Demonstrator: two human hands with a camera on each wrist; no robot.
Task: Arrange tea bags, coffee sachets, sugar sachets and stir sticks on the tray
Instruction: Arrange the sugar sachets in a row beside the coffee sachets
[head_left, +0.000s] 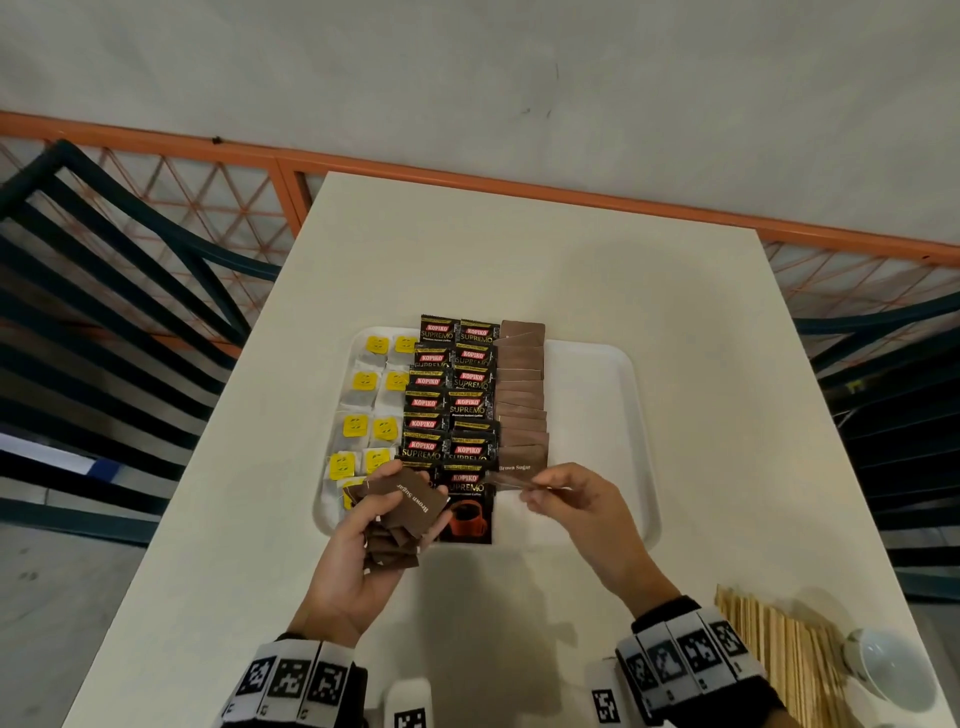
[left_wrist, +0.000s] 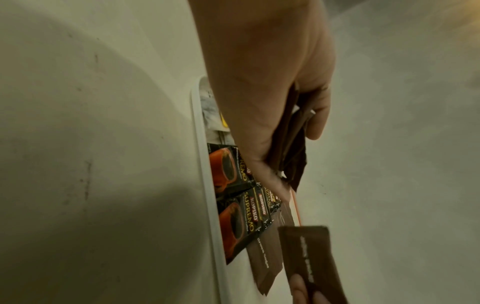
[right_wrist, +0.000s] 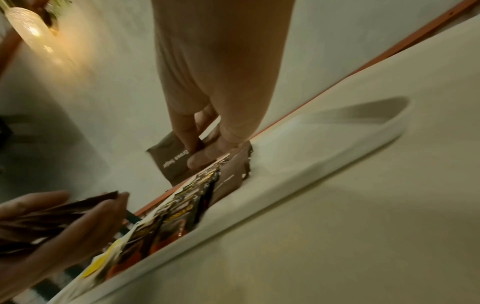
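1. In the head view, the left hand and its stack of brown sugar sachets are covering the nearest tea bags at the lower left of the tray.
2. The stir sticks are running off the bottom edge at lower right, and the white cup beside them is showing only in part.
3. In the left wrist view, the right hand is being cut off by the bottom edge; the print on its single sachet is blurring past reading.
4. In the right wrist view, the coffee sachets are smearing into streaks.
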